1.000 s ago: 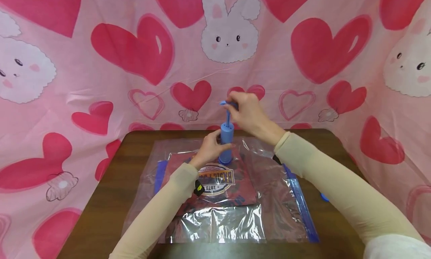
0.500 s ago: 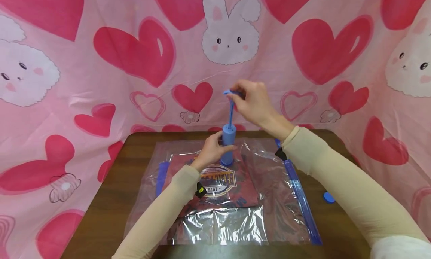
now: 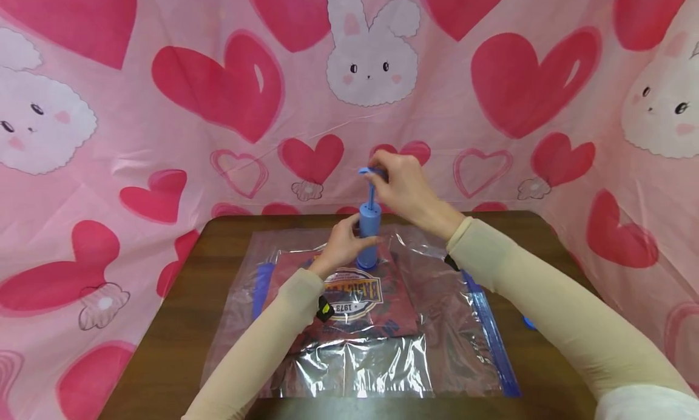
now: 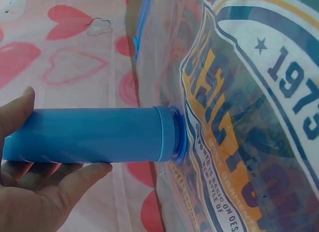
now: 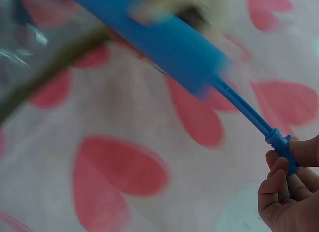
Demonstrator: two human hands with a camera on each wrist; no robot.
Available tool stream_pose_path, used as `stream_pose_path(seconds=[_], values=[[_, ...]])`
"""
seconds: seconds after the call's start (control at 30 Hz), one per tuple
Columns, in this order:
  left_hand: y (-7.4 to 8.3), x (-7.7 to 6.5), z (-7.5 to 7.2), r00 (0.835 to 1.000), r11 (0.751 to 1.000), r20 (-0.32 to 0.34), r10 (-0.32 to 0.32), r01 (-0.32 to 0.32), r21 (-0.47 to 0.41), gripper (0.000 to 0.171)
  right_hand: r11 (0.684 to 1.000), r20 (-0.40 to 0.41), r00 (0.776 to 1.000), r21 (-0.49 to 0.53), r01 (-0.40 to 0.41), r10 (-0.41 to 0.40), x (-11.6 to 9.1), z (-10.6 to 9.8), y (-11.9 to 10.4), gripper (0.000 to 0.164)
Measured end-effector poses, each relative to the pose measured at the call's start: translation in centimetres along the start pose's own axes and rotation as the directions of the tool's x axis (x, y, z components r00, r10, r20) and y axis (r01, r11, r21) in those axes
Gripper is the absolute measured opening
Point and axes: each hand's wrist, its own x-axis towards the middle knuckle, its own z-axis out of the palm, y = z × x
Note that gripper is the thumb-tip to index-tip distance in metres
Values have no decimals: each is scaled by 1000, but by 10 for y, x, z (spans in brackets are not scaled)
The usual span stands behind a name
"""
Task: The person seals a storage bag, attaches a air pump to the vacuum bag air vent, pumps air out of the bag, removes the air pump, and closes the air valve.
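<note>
While bracing the pump barrel (image 3: 369,223) upright over the far half of the clear bag (image 3: 449,353) with the left hand (image 3: 341,247), work the handle (image 3: 367,170), raised above that bag, with the right hand (image 3: 406,186). Left grip: wrapped part-way round the barrel, thumb on one side, fingers on the other. Right grip: narrow, thumb and curled fingers holding the handle. Judge the step in hand as a pumping stroke, going by the rod (image 5: 241,106) exposed between barrel and handle. Next move, by judgement: steady the barrel, run the handle in line with the rod, and avoid any side load likely to unseat the base from the blue ring (image 4: 178,134) on the bag's face. Treat the bag as the container. Note folded red fabric (image 3: 401,318) under clear film near the bag's middle, apparently inside, with a printed emblem (image 3: 352,294) marked "1973". Locate the blue zip strip (image 3: 494,341) along the bag's right edge; cannot tell whether fully sealed. Locate also a blue disc (image 3: 528,323), partly hidden by the right sleeve (image 3: 546,292), on the table (image 3: 182,335) right of the bag.
</note>
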Motion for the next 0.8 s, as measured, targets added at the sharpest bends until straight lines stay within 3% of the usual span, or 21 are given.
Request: stream_pose_path(seconds=[0.13, 0.3, 0.4, 0.5, 0.63, 0.8], values=[[-2, 1, -3, 1000, 1000, -11, 20, -20, 0, 47, 998, 121, 991, -32, -57, 60, -18, 23, 10, 14], [-2, -1, -5, 1000, 1000, -8, 13, -13, 5, 47, 996, 171, 981, -30, -88, 92, -23, 30, 12, 14], [-2, -2, -4, 1000, 1000, -9, 12, -12, -1, 46, 998, 121, 990, 7, -69, 68, -16, 21, 7, 12], [-2, -2, -1, 1000, 1000, -2, 16, -16, -2, 46, 1000, 15, 1000, 27, 1, -1, 1, 1, -2, 10], [0, -1, 3, 1000, 1000, 26, 13, -13, -4, 45, 997, -126, 989, 24, 78, -75, 26, -34, -21, 11], [6, -1, 3, 1000, 1000, 21, 2, -2, -3, 47, 996, -152, 984, -18, 92, -93, 40, -53, -34, 15]])
